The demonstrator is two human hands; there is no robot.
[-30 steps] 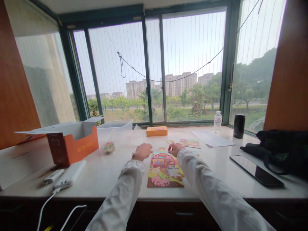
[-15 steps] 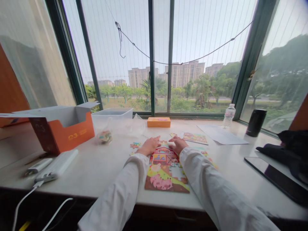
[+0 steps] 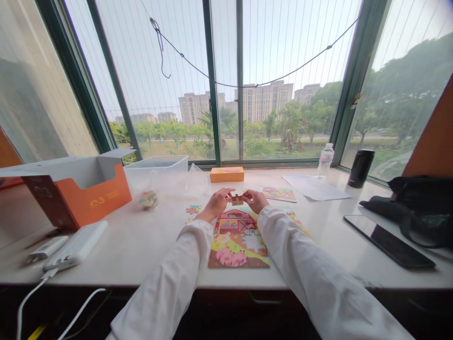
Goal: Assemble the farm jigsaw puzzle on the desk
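Note:
Between my left hand (image 3: 216, 206) and my right hand (image 3: 257, 200) is a small brown and yellowish jigsaw piece (image 3: 237, 200), its two ends pinched in my fingertips just beyond the puzzle's far edge. Whether it is one piece or joined pieces I cannot tell. The partly assembled jigsaw puzzle (image 3: 231, 257) lies flat below my hands, showing a red barn and a pink pig. A gap in its right side shows a pale surface. Loose jigsaw pieces (image 3: 193, 209) lie to the left, and others sit partly behind my right sleeve.
An orange box (image 3: 227, 174) stands by the window, with a picture card (image 3: 279, 193) and white paper (image 3: 314, 187) to its right. A bottle (image 3: 325, 160), black tumbler (image 3: 361, 168) and phone (image 3: 387, 241) stand or lie at right. Left are an open carton (image 3: 106, 196) and white power bank (image 3: 76, 245).
Both hands have gone from resting at the puzzle's far edge to holding a jigsaw piece up between them. The camera view has shifted slightly.

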